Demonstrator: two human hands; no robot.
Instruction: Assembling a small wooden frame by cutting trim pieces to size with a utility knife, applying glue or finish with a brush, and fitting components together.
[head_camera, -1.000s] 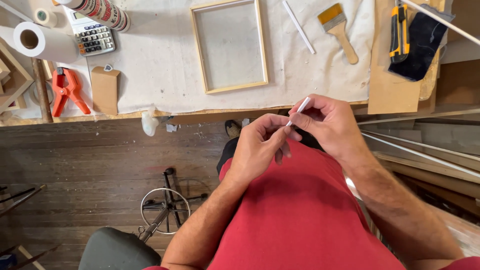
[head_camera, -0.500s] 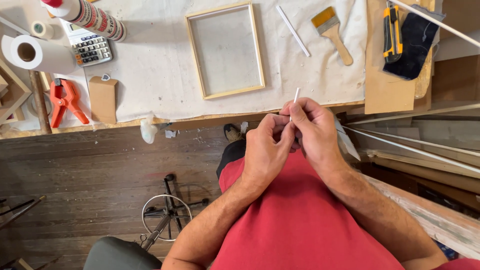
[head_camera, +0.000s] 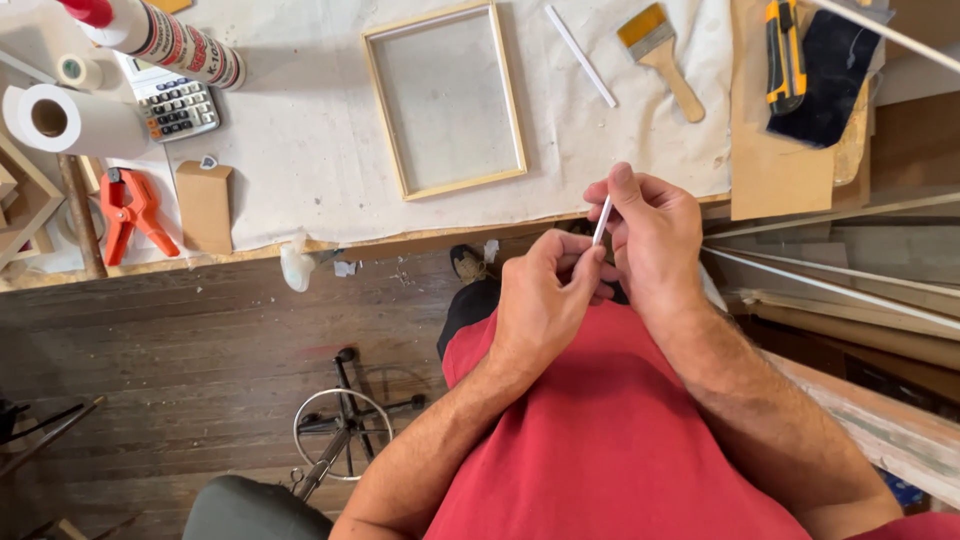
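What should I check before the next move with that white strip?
1. Both hands on the thin white strip: ok, left hand and right hand pinch it.
2. Strip clear of the bench: ok, held above the lap.
3. Wooden frame lies flat on the cloth: ok.
4. Second white strip within view beside the frame: ok.
5. Brush clean: cannot tell.

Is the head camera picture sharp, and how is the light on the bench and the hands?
Head view: sharp overall, both hands and the thin white stick crisp; soft even light on the white-covered bench, with only faint shadows by the wooden frame; the floor below is dimmer; straight edges bow slightly near the borders.
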